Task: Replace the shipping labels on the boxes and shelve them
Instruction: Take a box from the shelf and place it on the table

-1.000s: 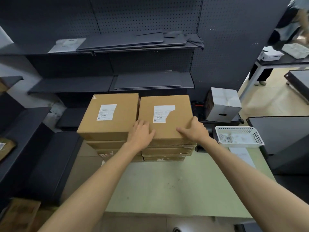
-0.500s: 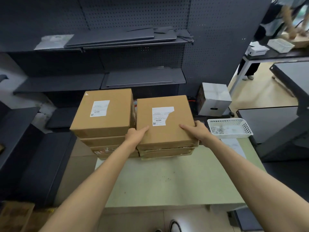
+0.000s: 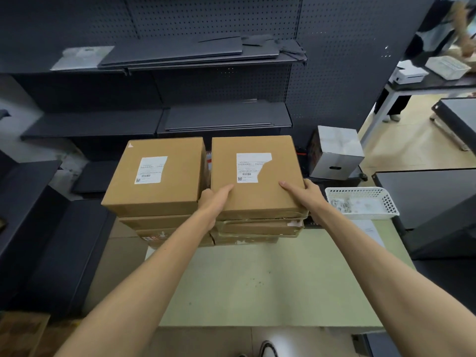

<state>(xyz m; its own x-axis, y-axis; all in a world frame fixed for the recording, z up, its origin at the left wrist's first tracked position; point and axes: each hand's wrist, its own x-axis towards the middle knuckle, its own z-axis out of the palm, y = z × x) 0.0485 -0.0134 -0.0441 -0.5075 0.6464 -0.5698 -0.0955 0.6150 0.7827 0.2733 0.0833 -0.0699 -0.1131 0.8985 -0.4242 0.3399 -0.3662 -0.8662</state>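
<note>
Two stacks of flat brown cardboard boxes stand side by side at the far edge of a pale green table (image 3: 257,284). The top box of the right stack (image 3: 260,197) bears a white shipping label (image 3: 251,167) with a torn right edge. My left hand (image 3: 215,200) grips this box at its left side, thumb on top. My right hand (image 3: 304,195) grips its right side, thumb on top. The box's near edge looks slightly raised off the stack. The top box of the left stack (image 3: 159,176) carries an intact white label (image 3: 150,170).
Dark metal shelves (image 3: 219,117) on a pegboard wall stand behind the stacks. A white plastic basket (image 3: 362,202) with small items sits at the table's right. A grey box (image 3: 334,153) stands behind it. Another person works at a table (image 3: 425,83) at the far right.
My hands slid from the top of the right box down to its sides and took hold. The box has shifted slightly towards me.
</note>
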